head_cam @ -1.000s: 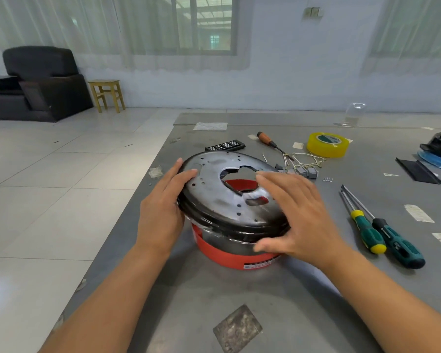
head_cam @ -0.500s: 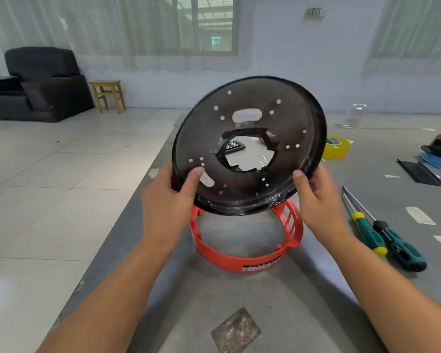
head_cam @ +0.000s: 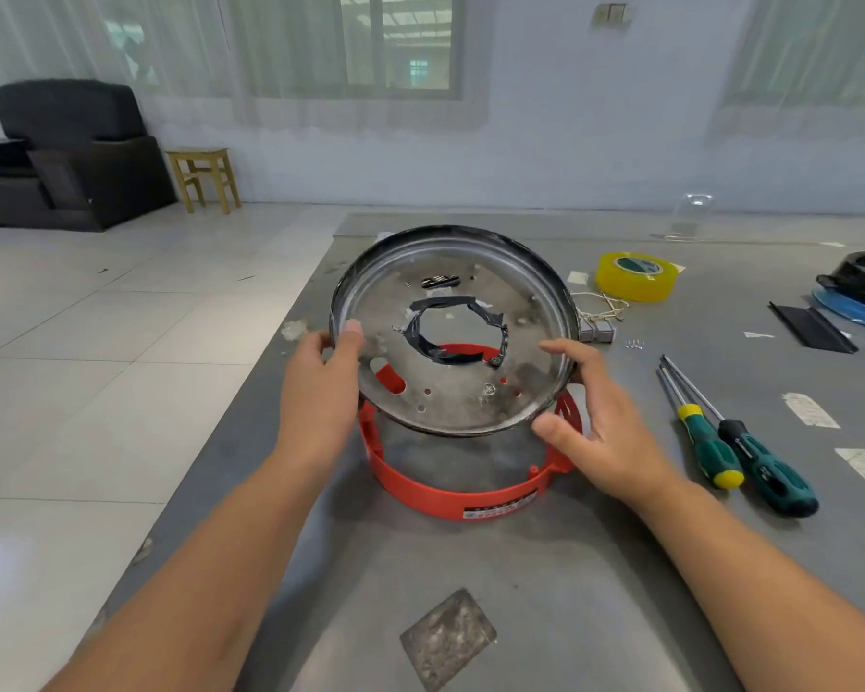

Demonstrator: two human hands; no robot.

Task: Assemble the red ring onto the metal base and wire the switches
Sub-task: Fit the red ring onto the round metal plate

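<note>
I hold the round metal base (head_cam: 465,397) in the air, tilted, its silvery hollow side up and black tape round its centre hole. My left hand (head_cam: 320,387) grips the left rim, thumb on the inside. My right hand (head_cam: 595,422) holds the right rim, with the index finger over the edge and the thumb at the lower edge. The red ring (head_cam: 450,491) stands on the grey table (head_cam: 545,591) directly under the base, apart from it. The small grey switches with pale wires (head_cam: 598,329) lie behind the base's right edge.
Two green-handled screwdrivers (head_cam: 740,457) lie right of my right hand. Further back are tiny screws (head_cam: 634,344), a yellow tape roll (head_cam: 635,282), a black strip (head_cam: 812,327) and a black-and-blue part (head_cam: 860,289). The table's left edge drops to a tiled floor.
The base was lifted off the red ring, stood on edge with its dark underside toward me, then turned over so its hollow side faces up. Both hands shifted along the rim.
</note>
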